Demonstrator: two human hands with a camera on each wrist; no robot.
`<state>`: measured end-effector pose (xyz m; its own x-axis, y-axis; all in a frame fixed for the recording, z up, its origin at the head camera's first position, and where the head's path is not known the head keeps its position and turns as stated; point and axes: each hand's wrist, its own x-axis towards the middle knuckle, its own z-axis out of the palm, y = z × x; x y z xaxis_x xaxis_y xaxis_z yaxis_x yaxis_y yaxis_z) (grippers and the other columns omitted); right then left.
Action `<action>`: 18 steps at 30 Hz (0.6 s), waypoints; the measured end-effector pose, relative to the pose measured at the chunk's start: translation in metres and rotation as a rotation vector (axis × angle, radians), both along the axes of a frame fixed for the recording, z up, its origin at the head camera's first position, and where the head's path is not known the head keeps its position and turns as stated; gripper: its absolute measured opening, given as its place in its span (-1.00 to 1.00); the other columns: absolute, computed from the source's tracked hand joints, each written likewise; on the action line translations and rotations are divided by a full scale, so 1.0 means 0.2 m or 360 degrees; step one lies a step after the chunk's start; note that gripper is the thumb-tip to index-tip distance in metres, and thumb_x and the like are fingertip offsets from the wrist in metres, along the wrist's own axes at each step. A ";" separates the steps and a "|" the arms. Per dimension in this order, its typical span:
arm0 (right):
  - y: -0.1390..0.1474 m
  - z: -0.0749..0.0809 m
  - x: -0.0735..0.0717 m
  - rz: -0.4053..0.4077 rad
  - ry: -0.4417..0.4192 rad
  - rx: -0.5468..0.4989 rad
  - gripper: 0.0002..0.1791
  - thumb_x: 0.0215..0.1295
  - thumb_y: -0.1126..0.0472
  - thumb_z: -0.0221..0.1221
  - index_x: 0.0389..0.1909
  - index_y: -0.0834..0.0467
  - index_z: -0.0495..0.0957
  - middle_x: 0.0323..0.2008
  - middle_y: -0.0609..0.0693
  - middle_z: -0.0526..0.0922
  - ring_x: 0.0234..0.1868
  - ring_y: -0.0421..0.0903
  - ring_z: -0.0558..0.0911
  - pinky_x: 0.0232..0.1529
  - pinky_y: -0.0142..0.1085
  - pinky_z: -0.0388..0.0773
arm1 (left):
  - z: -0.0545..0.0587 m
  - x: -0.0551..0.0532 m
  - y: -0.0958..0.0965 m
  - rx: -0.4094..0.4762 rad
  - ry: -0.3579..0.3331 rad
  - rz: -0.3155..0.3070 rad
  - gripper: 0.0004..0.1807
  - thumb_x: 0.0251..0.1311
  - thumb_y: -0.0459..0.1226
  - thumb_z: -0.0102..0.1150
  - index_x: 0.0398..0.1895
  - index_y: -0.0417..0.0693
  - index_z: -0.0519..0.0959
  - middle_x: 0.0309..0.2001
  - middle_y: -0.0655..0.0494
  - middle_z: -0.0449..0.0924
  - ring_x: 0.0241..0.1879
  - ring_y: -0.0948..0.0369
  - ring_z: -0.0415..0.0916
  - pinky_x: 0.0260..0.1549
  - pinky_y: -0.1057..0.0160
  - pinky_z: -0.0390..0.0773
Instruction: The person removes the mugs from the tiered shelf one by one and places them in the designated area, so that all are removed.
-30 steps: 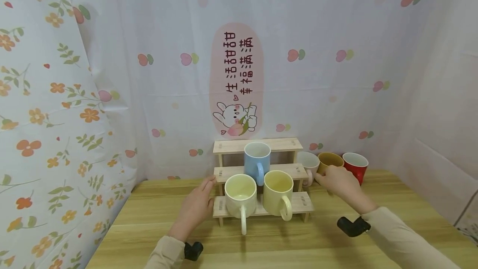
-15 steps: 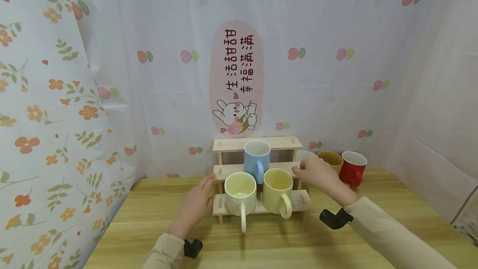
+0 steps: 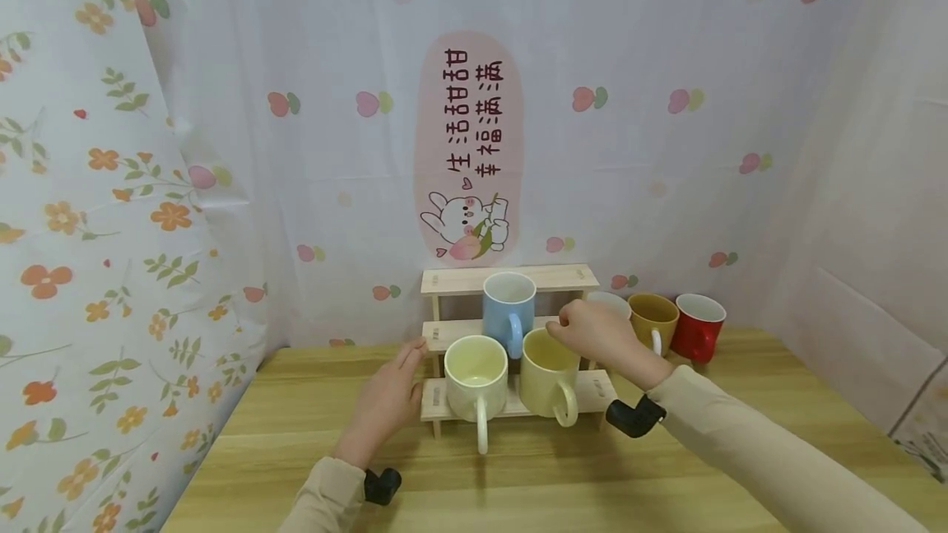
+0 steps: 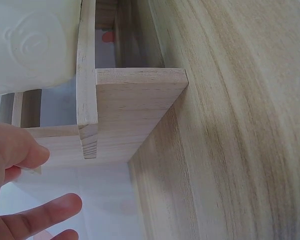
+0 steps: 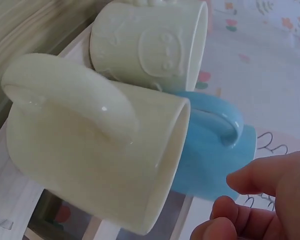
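A stepped wooden rack (image 3: pixel 511 279) stands against the backdrop. On its lowest step are a pale green mug (image 3: pixel 476 389) and a light yellow mug (image 3: pixel 548 385), handles toward me. A blue mug (image 3: pixel 508 311) sits on the middle step. My left hand (image 3: pixel 381 401) touches the middle step's left end with its fingers; in the left wrist view, other fingers (image 4: pixel 45 215) reach out straight. My right hand (image 3: pixel 603 336) hovers over the light yellow mug's right side. Its fingers (image 5: pixel 260 175) are loosely bent, hold nothing and appear close to the blue mug in the right wrist view.
To the right of the rack, a white mug (image 3: pixel 611 301), partly hidden by my right hand, a mustard mug (image 3: pixel 655 321) and a red mug (image 3: pixel 699 329) stand in a row on the wooden table (image 3: pixel 296 467). A patterned cloth (image 3: pixel 333 105) hangs behind.
My right hand has moved left, from the mugs beside the rack to above the light yellow mug. My left hand stays at the rack's left end. The mugs on the rack remain in place.
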<state>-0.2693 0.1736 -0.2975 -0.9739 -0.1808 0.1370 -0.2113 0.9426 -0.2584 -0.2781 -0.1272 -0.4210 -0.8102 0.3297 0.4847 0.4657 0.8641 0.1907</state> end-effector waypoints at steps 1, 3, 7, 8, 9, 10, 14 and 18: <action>-0.01 0.00 0.00 0.0009 0.0008 0.0000 -0.55 0.28 0.08 0.04 -0.81 0.05 0.23 -0.80 -0.14 0.14 -0.73 -0.20 0.17 -0.66 -0.41 0.03 | 0.00 0.00 0.00 0.0002 -0.0003 -0.0002 -0.41 0.05 -0.38 0.27 0.22 -0.11 0.41 0.31 0.07 0.36 -0.27 0.04 0.58 -0.50 0.25 0.48; -0.03 0.00 -0.01 0.0020 0.0006 -0.0013 -0.54 0.29 0.08 0.03 -0.80 0.05 0.23 -0.79 -0.14 0.13 -0.73 -0.21 0.16 -0.65 -0.40 0.04 | 0.01 0.01 0.01 0.0013 -0.0008 -0.0009 -0.42 0.05 -0.39 0.26 0.21 -0.13 0.41 0.30 0.06 0.36 -0.30 0.05 0.57 -0.52 0.27 0.46; -0.09 0.01 -0.02 0.0020 0.0040 -0.0042 -0.53 0.31 0.05 0.05 -0.80 0.05 0.24 -0.79 -0.14 0.14 -0.71 -0.20 0.15 -0.64 -0.39 0.04 | 0.02 0.01 0.01 0.0012 -0.0026 0.0000 -0.43 0.06 -0.38 0.25 0.21 -0.12 0.41 0.30 0.06 0.35 -0.34 0.07 0.55 -0.56 0.30 0.41; -0.10 0.01 -0.02 0.0020 0.0048 -0.0047 -0.52 0.32 0.04 0.05 -0.80 0.05 0.25 -0.79 -0.14 0.14 -0.70 -0.21 0.16 -0.65 -0.39 0.04 | 0.02 0.01 0.01 0.0009 -0.0038 0.0001 -0.43 0.06 -0.38 0.25 0.22 -0.12 0.41 0.31 0.06 0.35 -0.33 0.07 0.55 -0.57 0.31 0.41; -0.11 0.01 -0.02 0.0020 0.0059 -0.0050 -0.51 0.32 0.02 0.06 -0.80 0.05 0.25 -0.79 -0.14 0.14 -0.70 -0.21 0.16 -0.66 -0.39 0.04 | 0.02 0.01 0.01 0.0006 -0.0050 0.0002 -0.43 0.07 -0.38 0.25 0.22 -0.12 0.41 0.31 0.07 0.34 -0.33 0.08 0.55 -0.57 0.31 0.40; -0.13 0.01 -0.02 0.0015 0.0074 -0.0049 -0.50 0.32 0.00 0.06 -0.81 0.05 0.25 -0.79 -0.14 0.14 -0.70 -0.21 0.16 -0.67 -0.39 0.03 | 0.03 0.01 0.01 0.0004 -0.0061 0.0005 -0.43 0.07 -0.37 0.25 0.23 -0.11 0.40 0.31 0.07 0.34 -0.33 0.08 0.55 -0.57 0.31 0.41; -0.17 -0.01 -0.03 0.0010 0.0086 -0.0030 -0.42 0.33 -0.11 0.05 -0.84 0.04 0.22 -0.81 -0.15 0.12 -0.72 -0.21 0.14 -0.70 -0.39 0.01 | 0.02 0.01 0.01 -0.0012 -0.0088 0.0014 -0.41 0.08 -0.36 0.25 0.25 -0.09 0.39 0.32 0.09 0.33 -0.33 0.09 0.55 -0.57 0.30 0.40; -0.20 -0.04 -0.04 -0.0008 0.0081 -0.0021 -0.38 0.34 -0.16 0.03 -0.87 0.04 0.20 -0.83 -0.15 0.13 -0.75 -0.22 0.15 -0.73 -0.39 0.02 | 0.02 0.01 0.01 -0.0013 -0.0105 0.0030 -0.40 0.10 -0.34 0.24 0.27 -0.07 0.37 0.33 0.11 0.32 -0.35 0.10 0.54 -0.58 0.31 0.38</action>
